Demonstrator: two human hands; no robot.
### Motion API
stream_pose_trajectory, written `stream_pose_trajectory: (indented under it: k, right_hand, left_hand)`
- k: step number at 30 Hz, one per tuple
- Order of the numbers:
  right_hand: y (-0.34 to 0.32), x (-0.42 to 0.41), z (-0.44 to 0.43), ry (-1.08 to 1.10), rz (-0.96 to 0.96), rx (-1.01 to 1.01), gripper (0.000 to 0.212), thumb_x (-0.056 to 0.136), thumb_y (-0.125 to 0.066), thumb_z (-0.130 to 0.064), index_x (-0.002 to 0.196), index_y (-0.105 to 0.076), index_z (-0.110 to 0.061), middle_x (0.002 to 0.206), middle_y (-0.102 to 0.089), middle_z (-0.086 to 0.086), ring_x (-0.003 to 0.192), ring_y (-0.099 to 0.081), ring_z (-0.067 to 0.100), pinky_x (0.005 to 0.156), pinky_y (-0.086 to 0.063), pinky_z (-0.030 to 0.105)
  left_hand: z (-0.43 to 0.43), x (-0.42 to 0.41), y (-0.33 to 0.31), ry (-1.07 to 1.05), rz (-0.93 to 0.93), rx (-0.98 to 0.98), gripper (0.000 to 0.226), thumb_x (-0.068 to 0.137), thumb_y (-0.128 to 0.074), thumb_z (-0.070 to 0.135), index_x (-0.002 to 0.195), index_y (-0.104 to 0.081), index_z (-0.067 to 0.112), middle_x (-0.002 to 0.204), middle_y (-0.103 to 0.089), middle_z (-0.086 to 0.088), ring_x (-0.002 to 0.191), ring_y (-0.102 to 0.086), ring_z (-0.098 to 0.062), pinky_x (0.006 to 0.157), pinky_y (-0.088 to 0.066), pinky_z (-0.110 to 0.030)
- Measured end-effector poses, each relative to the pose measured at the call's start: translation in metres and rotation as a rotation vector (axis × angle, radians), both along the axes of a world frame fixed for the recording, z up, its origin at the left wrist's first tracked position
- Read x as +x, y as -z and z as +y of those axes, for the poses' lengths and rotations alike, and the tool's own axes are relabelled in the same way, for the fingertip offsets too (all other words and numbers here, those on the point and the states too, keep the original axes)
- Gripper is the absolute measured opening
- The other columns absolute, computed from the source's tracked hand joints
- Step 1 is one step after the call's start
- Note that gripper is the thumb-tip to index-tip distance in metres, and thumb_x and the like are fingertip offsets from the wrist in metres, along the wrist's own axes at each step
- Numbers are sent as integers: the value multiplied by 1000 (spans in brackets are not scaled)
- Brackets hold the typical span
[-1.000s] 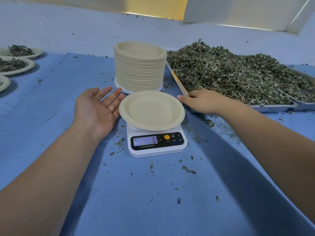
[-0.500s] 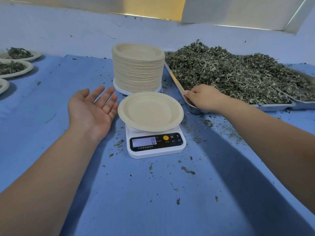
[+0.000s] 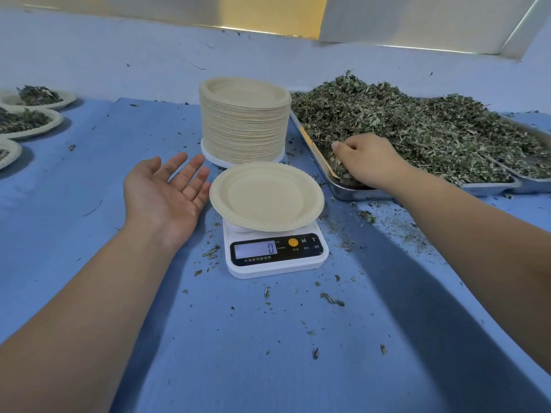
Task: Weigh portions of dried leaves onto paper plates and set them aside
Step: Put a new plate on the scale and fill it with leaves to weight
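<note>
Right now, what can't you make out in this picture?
All in the head view:
- right hand: its fingertips are buried in the dried leaves, so its grip is unclear.
- scale: the small print under the display is too tiny to read, and the paper plate hides the platform.
- filled plates: cut off by the left edge.
- second tray: cut off by the right edge.

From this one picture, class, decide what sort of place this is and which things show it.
Probably a workroom for portioning dried herbs or tea: a metal tray heaped with dried leaves, a digital scale reading 0 under an empty paper plate, and a tall stack of spare plates.
</note>
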State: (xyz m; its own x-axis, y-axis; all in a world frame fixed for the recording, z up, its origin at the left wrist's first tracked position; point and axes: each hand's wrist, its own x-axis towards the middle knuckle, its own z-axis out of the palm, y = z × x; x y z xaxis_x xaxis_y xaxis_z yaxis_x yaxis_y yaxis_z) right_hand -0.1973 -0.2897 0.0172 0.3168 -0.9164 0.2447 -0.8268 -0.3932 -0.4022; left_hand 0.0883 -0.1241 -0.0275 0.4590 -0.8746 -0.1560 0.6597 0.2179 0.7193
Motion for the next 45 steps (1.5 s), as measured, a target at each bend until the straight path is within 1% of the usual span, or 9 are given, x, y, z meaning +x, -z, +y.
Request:
stream_pose_trajectory:
  k: [2,8,15,18,21,34,38,41,45]
  right_hand:
    - [-2,0,-1,18,-20,-28,51,105,-42,-44,62,-37,-17,52,-43,0,35,-48,4,50,-30,27]
    - [13,0,-1,-1,74,-12,50,106,-42,-43,64,-37,-15,56,-37,4,52,-35,22,55,-30,32]
    - [-1,-3,-2,1,-42,-84,48,106,-39,-42,67,-38,-15,56,-41,4,69,-67,37,54,-33,30]
    - [0,-2,-2,2,-10,-71,49,106,-39,-44,66,-38,-15,55,-41,4,52,-45,27,55,-33,30]
    - [7,-5,-2,-1,61,-18,50,106,-40,-43,66,-38,-13,55,-38,4,52,-35,22,58,-33,33]
    - [-64,59,55,-235,-75,-209,49,106,-40,-44,65,-37,-17,59,-35,-2,53,-31,15,53,-23,32]
    - [-54,84,82,-391,-69,-205,46,105,-41,-46,67,-46,-21,60,-46,-7,53,-40,7,54,-31,30]
    - [-40,94,92,-457,107,-178,45,104,-39,-52,82,-58,-17,71,-58,-5,65,-52,10,62,-41,32]
    - [-34,97,93,-473,121,-132,43,102,-38,-59,81,-56,-26,69,-57,-9,68,-52,4,65,-42,33]
  left_hand:
    - [0,0,0,1,0,2,43,102,-39,35,130,-62,12,114,-77,-8,101,-76,-21,86,-57,-36]
    - [-1,0,0,3,-6,8,42,103,-39,35,129,-62,11,113,-77,-8,100,-76,-21,87,-56,-36]
    - [-1,0,1,2,-12,10,42,102,-39,34,129,-62,11,113,-77,-8,101,-76,-21,87,-57,-36]
    - [-2,0,1,1,-12,12,42,102,-40,34,129,-62,11,113,-77,-8,101,-76,-21,86,-58,-36]
    - [-1,-1,0,0,-14,17,42,102,-40,34,129,-63,11,112,-77,-8,100,-76,-21,84,-58,-35]
    - [-2,-1,0,0,-11,19,41,103,-40,34,128,-63,11,112,-77,-9,98,-76,-21,86,-58,-36]
    - [-1,-2,-1,3,-10,19,41,103,-40,34,128,-63,11,112,-77,-8,99,-76,-21,85,-59,-36]
    - [0,-2,-1,1,-4,20,41,103,-40,34,128,-63,11,111,-77,-9,99,-76,-21,82,-60,-35]
    - [0,-3,-3,-5,3,24,41,102,-40,34,128,-63,10,111,-77,-9,95,-77,-21,76,-61,-33]
